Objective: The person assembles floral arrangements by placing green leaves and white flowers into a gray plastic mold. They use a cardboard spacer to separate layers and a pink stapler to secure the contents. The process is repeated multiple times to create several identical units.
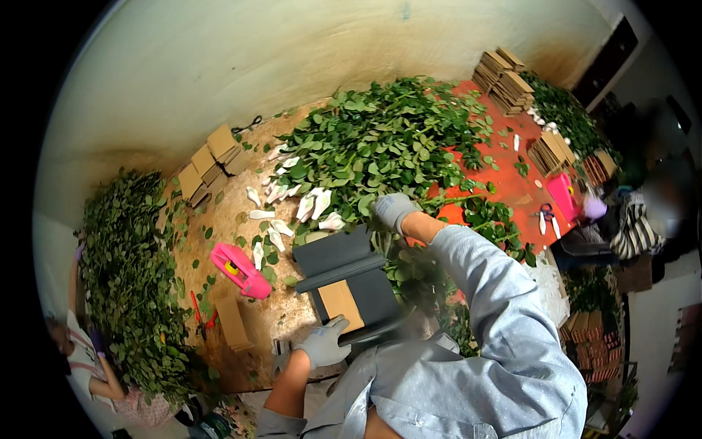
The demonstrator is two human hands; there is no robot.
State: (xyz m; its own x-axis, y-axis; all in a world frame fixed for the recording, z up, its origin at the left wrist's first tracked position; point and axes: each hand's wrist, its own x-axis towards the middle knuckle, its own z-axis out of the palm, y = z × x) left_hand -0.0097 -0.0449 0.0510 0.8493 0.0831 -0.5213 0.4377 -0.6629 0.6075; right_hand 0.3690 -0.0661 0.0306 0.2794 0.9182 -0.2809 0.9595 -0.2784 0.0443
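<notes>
My left hand (324, 344), in a grey glove, is at the near left corner of a tan cardboard piece (341, 304), its fingers closed on the edge. The cardboard lies on a dark grey stand (333, 251) with a raised bar across it. My right hand (395, 211), gloved too, reaches past the stand to the near edge of a big heap of leafy green stems (380, 139). Its fingers are curled in at the leaves, apparently around a leafy stem; foliage partly hides the grip. White sleeve-like pieces (314, 203) lie scattered left of that hand.
Left of the stand are a pink tape dispenser (241, 272), red-handled pruners (201, 314) and cardboard sheets (232, 323). Cardboard stacks (208, 170) and scissors (248, 124) lie by the wall. Another leafy heap (128, 278) borders a co-worker (95, 366) at left; another person (643, 219) is at right.
</notes>
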